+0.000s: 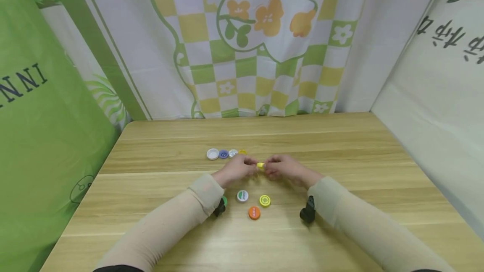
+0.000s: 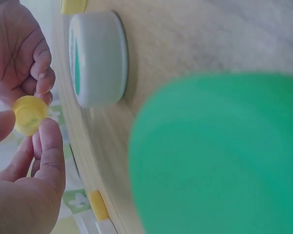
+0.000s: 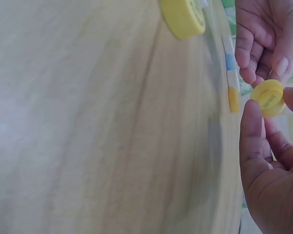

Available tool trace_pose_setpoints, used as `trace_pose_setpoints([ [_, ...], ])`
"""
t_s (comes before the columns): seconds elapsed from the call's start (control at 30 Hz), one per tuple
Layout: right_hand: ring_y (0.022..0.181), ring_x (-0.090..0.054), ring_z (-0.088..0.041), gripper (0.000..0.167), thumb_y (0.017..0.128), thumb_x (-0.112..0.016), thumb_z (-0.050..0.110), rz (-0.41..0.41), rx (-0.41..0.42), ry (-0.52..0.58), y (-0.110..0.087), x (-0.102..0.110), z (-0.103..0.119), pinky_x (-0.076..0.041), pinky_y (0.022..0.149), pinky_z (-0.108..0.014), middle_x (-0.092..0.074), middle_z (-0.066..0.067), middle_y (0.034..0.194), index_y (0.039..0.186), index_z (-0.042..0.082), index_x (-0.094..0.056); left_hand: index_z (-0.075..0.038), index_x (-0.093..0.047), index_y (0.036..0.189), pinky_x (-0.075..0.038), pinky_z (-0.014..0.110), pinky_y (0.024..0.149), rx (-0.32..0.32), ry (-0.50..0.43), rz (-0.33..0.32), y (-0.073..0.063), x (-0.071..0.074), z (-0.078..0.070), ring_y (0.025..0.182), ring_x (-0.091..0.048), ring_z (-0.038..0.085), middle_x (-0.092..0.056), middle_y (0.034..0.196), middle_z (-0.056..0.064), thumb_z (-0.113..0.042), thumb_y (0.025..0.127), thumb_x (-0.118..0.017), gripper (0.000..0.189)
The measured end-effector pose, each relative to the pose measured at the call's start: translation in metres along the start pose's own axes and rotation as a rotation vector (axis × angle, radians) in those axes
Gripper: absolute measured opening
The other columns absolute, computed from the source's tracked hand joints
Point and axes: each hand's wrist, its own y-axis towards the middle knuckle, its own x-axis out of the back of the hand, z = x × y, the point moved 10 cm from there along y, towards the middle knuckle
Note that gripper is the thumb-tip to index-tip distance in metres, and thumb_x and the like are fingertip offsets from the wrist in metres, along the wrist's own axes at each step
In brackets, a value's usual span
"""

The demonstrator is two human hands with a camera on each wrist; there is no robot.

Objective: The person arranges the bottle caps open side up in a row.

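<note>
A small yellow bottle cap (image 1: 260,166) is held above the table between both hands. The left hand (image 1: 239,169) pinches its edge between thumb and finger; in the left wrist view this is the lower hand (image 2: 34,190). From the other side the right hand (image 1: 285,168) pinches the same cap; the right wrist view shows the thumb and index finger on the rim of the yellow cap (image 3: 267,99). Below the hands lie a white cap with a green print (image 1: 243,196), another yellow cap (image 1: 265,200) and an orange cap (image 1: 254,213).
Behind the left hand stands a row: a white cap (image 1: 213,154), a blue-purple cap (image 1: 224,154), a pale cap (image 1: 233,153) and a partly hidden yellow cap (image 1: 242,152). A green cap (image 2: 219,156) sits by the left wrist. A curtain (image 1: 264,74) hangs at the table's far edge.
</note>
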Motion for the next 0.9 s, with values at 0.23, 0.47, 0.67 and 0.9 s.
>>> trace_pose_setpoints([
  [0.23, 0.097, -0.066, -0.024, 0.033, 0.107, -0.054, 0.014, -0.007, -0.024, 0.036, 0.003, -0.001, 0.006, -0.060, 0.087, -0.034, -0.066, -0.023, 0.113, 0.126, -0.014, -0.055, 0.007, -0.066, 0.125, -0.059, 0.035, 0.090, 0.024, -0.033, -0.069, 0.002, 0.010, 0.004, 0.099, -0.070, 0.029, -0.071, 0.111, 0.018, -0.011, 0.103, -0.061, 0.028],
  [0.47, 0.101, -0.066, -0.023, 0.033, 0.109, -0.052, 0.013, -0.034, -0.012, 0.031, 0.009, -0.001, 0.012, -0.058, 0.094, -0.035, -0.064, -0.021, 0.118, 0.128, -0.013, -0.056, 0.010, -0.064, 0.122, -0.061, 0.033, 0.087, 0.034, -0.129, -0.105, 0.006, 0.016, 0.007, 0.097, -0.069, 0.026, -0.069, 0.110, 0.019, -0.008, 0.104, -0.058, 0.026],
  [0.67, 0.100, -0.067, -0.021, 0.026, 0.106, -0.055, 0.004, -0.053, 0.009, 0.094, 0.015, -0.002, 0.016, -0.057, 0.097, -0.035, -0.063, -0.021, 0.120, 0.126, -0.012, -0.056, 0.009, -0.063, 0.122, -0.061, 0.032, 0.083, 0.067, -0.178, -0.159, 0.008, 0.022, 0.011, 0.090, -0.067, 0.022, -0.068, 0.108, 0.018, -0.005, 0.104, -0.056, 0.024],
  [0.9, 0.105, -0.065, -0.023, 0.030, 0.104, -0.056, -0.001, -0.074, -0.005, 0.111, 0.020, -0.001, 0.019, -0.055, 0.100, -0.037, -0.062, -0.021, 0.121, 0.132, -0.011, -0.053, 0.007, -0.063, 0.114, -0.061, 0.031, 0.081, 0.069, -0.238, -0.217, 0.013, 0.030, 0.014, 0.087, -0.065, 0.020, -0.065, 0.103, 0.015, 0.000, 0.102, -0.058, 0.015],
])
